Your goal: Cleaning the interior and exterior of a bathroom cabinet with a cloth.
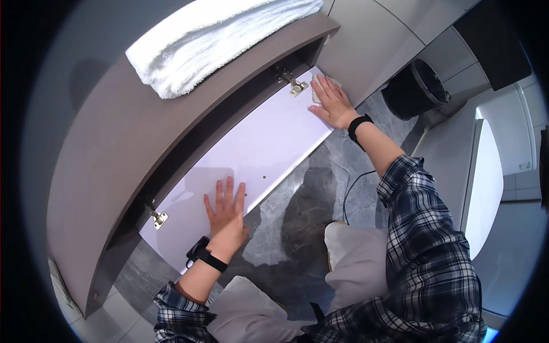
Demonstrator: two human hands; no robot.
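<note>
A pale cabinet door panel (261,148) lies folded down from a brown cabinet (141,141), joined by a metal hinge at each end. My left hand (227,218) rests on the panel's lower left part, palm down with fingers spread, holding nothing. Near the upper right end, my right hand (332,100) presses a whitish cloth (316,90) against the panel, close to the upper hinge (299,88). Much of the cloth is hidden under the palm. The lower hinge (159,219) sits left of my left hand.
A folded white towel (193,55) lies on the cabinet top. A black bin (414,90) stands at the upper right. A dark cable (349,195) runs over the grey marbled floor (296,206). A white fixture (482,184) is at the right.
</note>
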